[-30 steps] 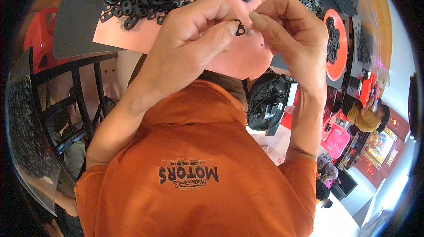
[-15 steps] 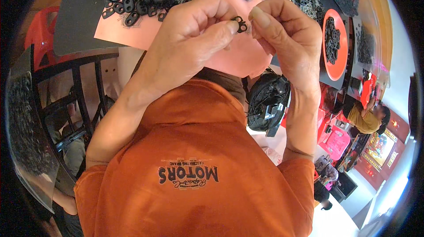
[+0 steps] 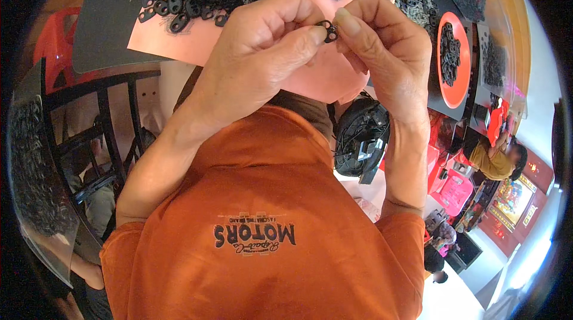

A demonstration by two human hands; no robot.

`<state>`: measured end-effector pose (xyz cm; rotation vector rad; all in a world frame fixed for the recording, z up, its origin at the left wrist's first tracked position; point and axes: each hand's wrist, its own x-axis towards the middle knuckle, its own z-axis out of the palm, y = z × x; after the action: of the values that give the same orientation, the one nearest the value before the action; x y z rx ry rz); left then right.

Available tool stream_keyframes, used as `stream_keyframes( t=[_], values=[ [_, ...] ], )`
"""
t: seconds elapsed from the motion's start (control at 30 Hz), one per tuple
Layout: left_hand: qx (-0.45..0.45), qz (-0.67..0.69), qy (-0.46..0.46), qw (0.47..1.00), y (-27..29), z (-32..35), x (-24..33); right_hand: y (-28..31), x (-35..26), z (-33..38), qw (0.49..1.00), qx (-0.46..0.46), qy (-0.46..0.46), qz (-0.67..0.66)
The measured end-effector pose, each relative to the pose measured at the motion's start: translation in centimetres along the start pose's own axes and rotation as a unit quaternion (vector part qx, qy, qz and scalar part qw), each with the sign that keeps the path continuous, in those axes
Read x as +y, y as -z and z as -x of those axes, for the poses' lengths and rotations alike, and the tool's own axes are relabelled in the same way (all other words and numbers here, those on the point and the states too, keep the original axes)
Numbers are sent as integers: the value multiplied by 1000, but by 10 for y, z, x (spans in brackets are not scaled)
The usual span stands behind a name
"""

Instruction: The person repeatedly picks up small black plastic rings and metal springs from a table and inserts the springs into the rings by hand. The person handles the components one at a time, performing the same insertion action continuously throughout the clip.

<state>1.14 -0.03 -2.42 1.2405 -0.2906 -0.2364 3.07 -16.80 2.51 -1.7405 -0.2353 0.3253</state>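
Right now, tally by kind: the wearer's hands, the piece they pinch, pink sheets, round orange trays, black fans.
Hands: 2 (left hand, right hand)
Small black piece pinched between both: 1
Pink sheet: 1
Round orange tray: 1
Black fan: 1
Total: 6

Left hand (image 3: 262, 51) and right hand (image 3: 382, 45) pinch black piece (image 3: 327, 30).

Bright, even daylight (glare lower right), fisheye-bent, dark rim.
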Motion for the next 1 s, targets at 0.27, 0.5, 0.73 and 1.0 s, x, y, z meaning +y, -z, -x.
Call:
stream_keyframes(
  t=[0.27, 0.5, 0.73, 1.0],
  values=[
    [17, 19, 0, 1000, -1, 3, -2, -11, 8, 4, 997, 48, 48, 38],
    [14, 12, 2, 1000, 3, 5, 3, -15, 11, 8, 998, 47, 45, 18],
    [15, 6, -20, 1000, 4, 2, -2, -2, 7, 4, 994, 16, 78, 73],
    [22, 7, 1, 1000, 4, 4, 0, 4, 7, -3, 963, -45, 157, 216]
  ],
)
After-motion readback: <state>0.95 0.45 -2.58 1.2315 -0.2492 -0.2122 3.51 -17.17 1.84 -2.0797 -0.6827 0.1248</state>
